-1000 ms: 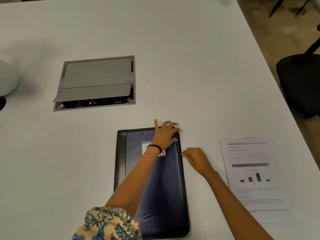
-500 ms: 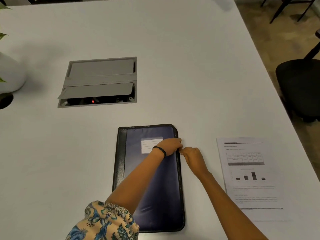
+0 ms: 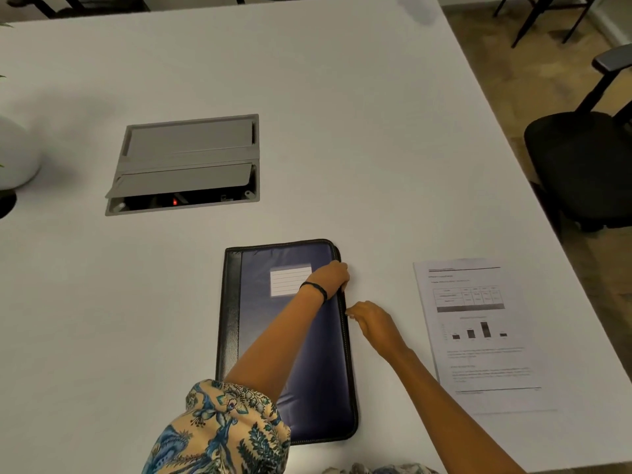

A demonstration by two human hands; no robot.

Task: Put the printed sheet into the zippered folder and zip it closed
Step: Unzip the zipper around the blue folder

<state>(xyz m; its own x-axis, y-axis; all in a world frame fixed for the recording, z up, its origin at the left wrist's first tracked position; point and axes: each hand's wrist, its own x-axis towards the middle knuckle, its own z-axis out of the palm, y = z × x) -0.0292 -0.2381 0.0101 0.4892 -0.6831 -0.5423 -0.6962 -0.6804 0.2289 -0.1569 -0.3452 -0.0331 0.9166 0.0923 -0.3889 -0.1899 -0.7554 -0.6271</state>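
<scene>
A dark blue zippered folder (image 3: 260,336) with a black spine and a white label lies flat and closed on the white table. My left hand (image 3: 330,277) grips its right edge near the top corner, fingers curled over the zipper side. My right hand (image 3: 371,321) is just below it at the same edge, fingertips pinched against the zipper; the zipper pull itself is too small to make out. The printed sheet (image 3: 478,336), with a table and a bar chart, lies flat on the table to the right of the folder, untouched.
A grey cable hatch (image 3: 184,162) is set into the white table (image 3: 342,114) behind the folder, its near flap ajar. A white plant pot (image 3: 13,155) stands at the left edge. A black office chair (image 3: 581,165) stands beyond the table's right edge.
My left hand slid from the folder's top right corner down onto its right edge and curled around it. My right hand stayed at that edge and now sits a little lower than the left.
</scene>
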